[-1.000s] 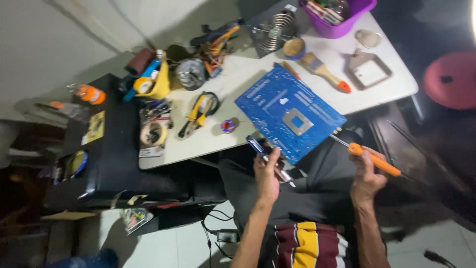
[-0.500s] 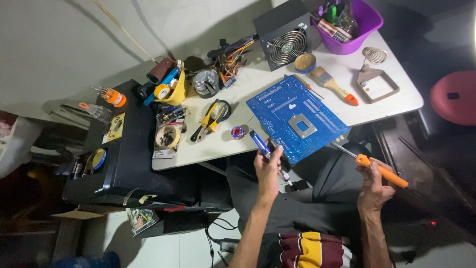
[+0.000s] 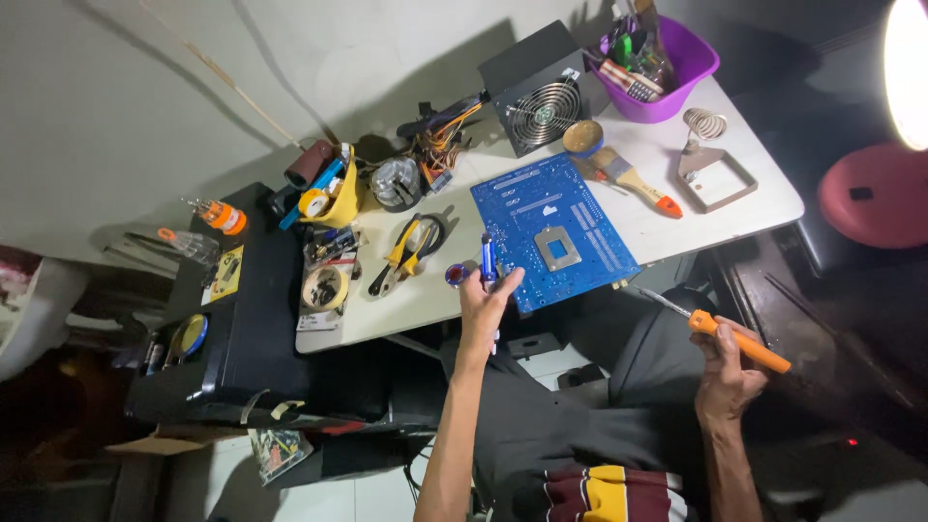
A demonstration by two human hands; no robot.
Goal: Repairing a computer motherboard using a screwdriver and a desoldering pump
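A blue circuit board (image 3: 551, 227) lies flat on the white table (image 3: 435, 309), with a square metal socket in its middle. My left hand (image 3: 486, 302) grips a blue pen-shaped tool (image 3: 488, 261) upright at the board's near left corner. My right hand (image 3: 727, 372) is off the table's near edge, closed around an orange-handled soldering iron (image 3: 720, 329) whose metal tip points toward the board's near right corner. A small round blue piece (image 3: 454, 275) lies on the table just left of my left hand.
Behind the board are a grey fan unit (image 3: 536, 101), a purple tub of parts (image 3: 667, 58), a brush (image 3: 633, 179) and a wire iron stand (image 3: 715, 159). Yellow-handled pliers (image 3: 406, 253), tape rolls and a yellow container (image 3: 333, 198) lie left. A black side table (image 3: 251, 338) adjoins.
The view has shifted and the table appears further up. My left hand stays at the board's corner with the blue tool; my right hand has drawn the iron slightly back from the table.
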